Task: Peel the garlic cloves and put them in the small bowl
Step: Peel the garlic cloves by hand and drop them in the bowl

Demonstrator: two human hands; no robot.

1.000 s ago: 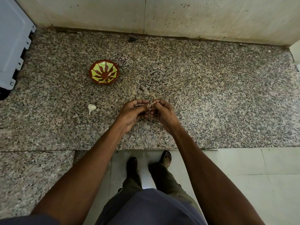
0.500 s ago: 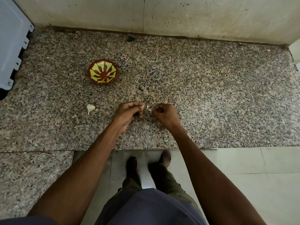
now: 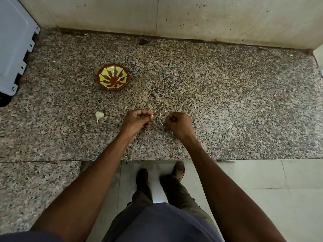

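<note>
Now peeled, bowl next.
Left hand (image 3: 138, 119) pinches the clove (image 3: 152, 117); small bowl (image 3: 113, 79) lies at eleven o'clock, nearer it. Right hand (image 3: 178, 122) is curled, contents unclear.

This looks like a home kitchen. A speckled granite counter (image 3: 227, 102) runs up to a stained, pale tiled wall (image 3: 209, 18) at its far edge, and glossy floor tiles (image 3: 262, 198) lie below its near edge. A painted small bowl (image 3: 113, 79) and a loose garlic clove (image 3: 99, 115) sit on the counter's left half, with a grey appliance casing (image 3: 12, 41) at the far-left corner.
</note>
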